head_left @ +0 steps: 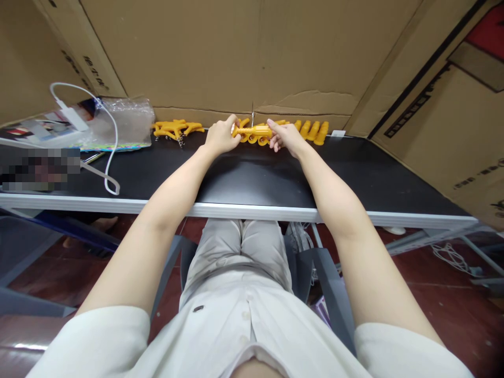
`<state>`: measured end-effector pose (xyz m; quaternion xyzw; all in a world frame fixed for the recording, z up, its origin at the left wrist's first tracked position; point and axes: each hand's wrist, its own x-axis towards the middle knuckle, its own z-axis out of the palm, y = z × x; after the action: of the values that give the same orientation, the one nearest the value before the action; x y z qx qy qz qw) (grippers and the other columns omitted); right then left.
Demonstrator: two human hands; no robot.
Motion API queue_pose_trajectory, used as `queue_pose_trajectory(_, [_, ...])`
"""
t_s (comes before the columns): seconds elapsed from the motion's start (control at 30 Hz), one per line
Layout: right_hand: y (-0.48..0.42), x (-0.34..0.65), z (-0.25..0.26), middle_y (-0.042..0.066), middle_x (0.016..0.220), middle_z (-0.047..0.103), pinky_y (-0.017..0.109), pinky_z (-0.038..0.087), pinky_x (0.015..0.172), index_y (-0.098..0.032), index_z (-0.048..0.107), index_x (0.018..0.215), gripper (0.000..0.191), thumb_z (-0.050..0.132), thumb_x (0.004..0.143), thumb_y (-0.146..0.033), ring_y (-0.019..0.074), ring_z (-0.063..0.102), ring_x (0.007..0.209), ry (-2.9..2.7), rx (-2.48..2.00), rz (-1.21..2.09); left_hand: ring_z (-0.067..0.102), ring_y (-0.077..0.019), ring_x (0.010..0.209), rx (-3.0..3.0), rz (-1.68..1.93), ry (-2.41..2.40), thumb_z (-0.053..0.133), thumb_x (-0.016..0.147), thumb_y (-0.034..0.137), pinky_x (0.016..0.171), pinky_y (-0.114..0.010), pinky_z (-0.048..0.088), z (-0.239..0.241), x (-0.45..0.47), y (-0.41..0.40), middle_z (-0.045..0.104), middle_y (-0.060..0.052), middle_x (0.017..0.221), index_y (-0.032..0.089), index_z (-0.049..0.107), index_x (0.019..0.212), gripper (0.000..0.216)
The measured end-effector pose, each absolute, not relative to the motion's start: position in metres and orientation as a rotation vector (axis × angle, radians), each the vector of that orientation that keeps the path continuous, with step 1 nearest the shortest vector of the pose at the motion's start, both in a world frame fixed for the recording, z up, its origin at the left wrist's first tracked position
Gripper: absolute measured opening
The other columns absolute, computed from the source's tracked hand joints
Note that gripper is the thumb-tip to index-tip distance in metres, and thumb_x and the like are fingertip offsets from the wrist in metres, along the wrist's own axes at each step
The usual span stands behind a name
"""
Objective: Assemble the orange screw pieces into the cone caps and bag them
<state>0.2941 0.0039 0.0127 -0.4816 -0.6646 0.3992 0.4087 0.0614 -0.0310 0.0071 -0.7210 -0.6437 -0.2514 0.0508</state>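
Observation:
A yellow plastic piece [254, 132], slim at its left end and thicker toward the right, spans the gap between my hands near the back of the black table. My left hand [222, 135] pinches the slim end between thumb and fingers. At the thicker end, my right hand [289, 137] has its fingers curled against the piece. Just below it, yellow parts with round openings [263, 140] are partly hidden. To the right, several ridged yellow pieces [314, 131] lie in a row. Left of my left hand is a pile of branched yellow pieces [175, 127] with small metal bits.
The black table [255, 181] has a metal front edge. Cardboard [244, 52] walls rise behind and at the sides. A clear plastic bag [128, 121], a white cable [112, 118] and a white adapter [75, 116] lie at left. A white tag [338, 133] sits at back right.

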Motion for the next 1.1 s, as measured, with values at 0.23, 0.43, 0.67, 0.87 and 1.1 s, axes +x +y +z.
queue_pose_trajectory(0.23, [0.007,0.291,0.01,0.002,0.051,0.06,0.025,0.044,0.043,-0.017,0.075,0.088,0.078,0.065,0.093,-0.095,0.0134,0.056,0.042,-1.642,-1.245,1.021,0.073,-0.043,0.124,-2.182,-0.772,-1.95,0.063,0.093,0.04,0.109,-0.051,0.056,0.01,0.064,-0.034,0.078,-0.017,0.12,0.023,0.066,0.15,0.06])
queue_pose_trajectory(0.43, [0.005,0.292,0.012,0.002,0.051,0.06,0.024,0.036,0.039,-0.019,0.072,0.086,0.082,0.053,0.095,-0.099,0.0117,0.052,0.038,-1.687,-1.265,1.04,0.073,-0.0427,0.123,-2.198,-0.821,-1.925,0.065,0.092,0.044,0.108,-0.051,0.057,0.005,0.06,-0.027,0.079,-0.016,0.117,0.023,0.067,0.149,0.06])
queue_pose_trajectory(0.67, [0.004,0.301,0.013,0.009,0.091,0.081,0.023,0.052,0.052,-0.017,0.075,0.124,0.062,0.074,0.101,-0.075,0.0147,0.07,0.058,-1.74,-1.221,1.143,0.074,-0.0419,0.124,-2.188,-0.839,-1.963,0.066,0.093,0.044,0.109,-0.05,0.056,0.003,0.055,-0.022,0.079,-0.015,0.119,0.025,0.067,0.149,0.058])
queue_pose_trajectory(0.87, [0.002,0.305,0.014,0.006,0.116,0.08,0.023,0.06,0.07,-0.023,0.07,0.142,0.05,0.09,0.096,-0.029,0.0145,0.078,0.08,-1.733,-1.093,1.037,0.073,-0.0403,0.125,-2.2,-0.86,-1.947,0.068,0.093,0.042,0.112,-0.049,0.056,0.004,0.053,-0.022,0.079,-0.013,0.117,0.026,0.066,0.149,0.059])
queue_pose_trajectory(1.1, [-0.008,0.293,0.022,0.001,0.078,0.072,0.02,0.053,0.057,-0.02,0.07,0.091,0.035,0.091,0.096,-0.047,0.0102,0.067,0.057,-1.634,-1.136,1.044,0.074,-0.0416,0.122,-2.207,-0.888,-1.92,0.066,0.092,0.044,0.107,-0.05,0.058,0.004,0.054,-0.023,0.08,-0.014,0.113,0.026,0.068,0.149,0.06])
